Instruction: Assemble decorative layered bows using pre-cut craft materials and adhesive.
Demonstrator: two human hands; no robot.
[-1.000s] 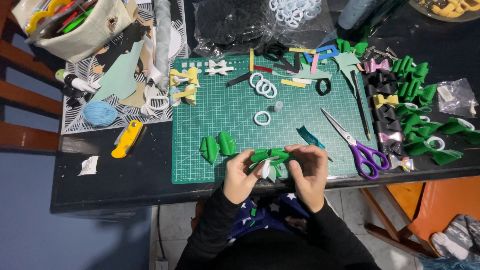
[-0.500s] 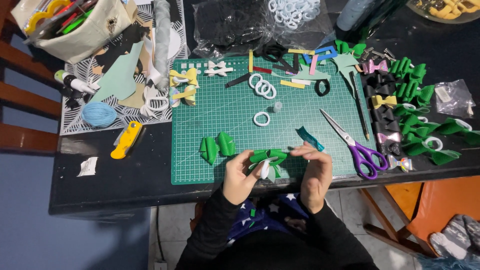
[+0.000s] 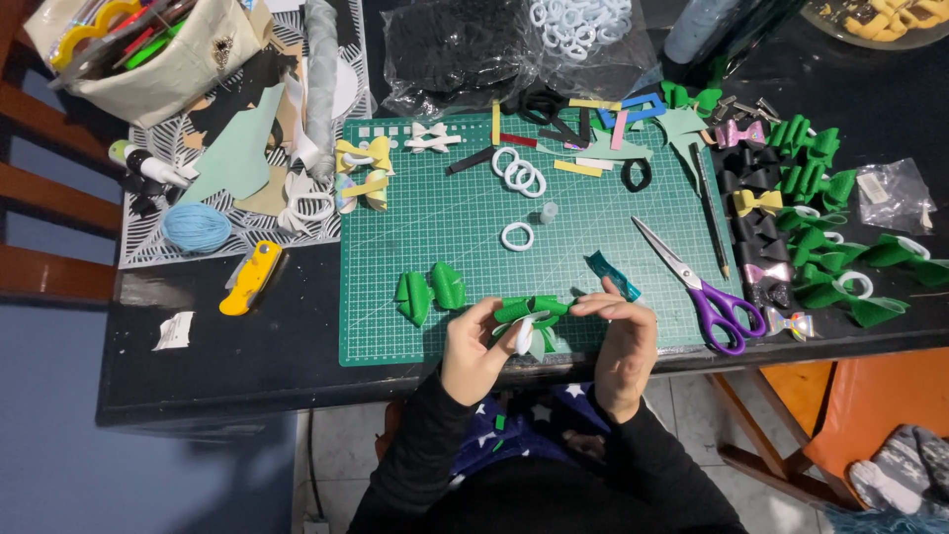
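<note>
A black table (image 3: pixel 297 346) bears a green cutting mat (image 3: pixel 445 227), a patterned mat (image 3: pixel 148 237), a yellow knife (image 3: pixel 251 278) and green bows (image 3: pixel 820 178).

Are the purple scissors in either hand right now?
No. The purple scissors lie on the green cutting mat, while both hands pinch the green bow.

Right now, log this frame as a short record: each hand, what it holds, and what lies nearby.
left hand: pinching green bow, white ring below it
right hand: fingertips on bow's right end
surface: green mat on black table
near left: second green bow
near right: purple scissors, teal strip
</note>
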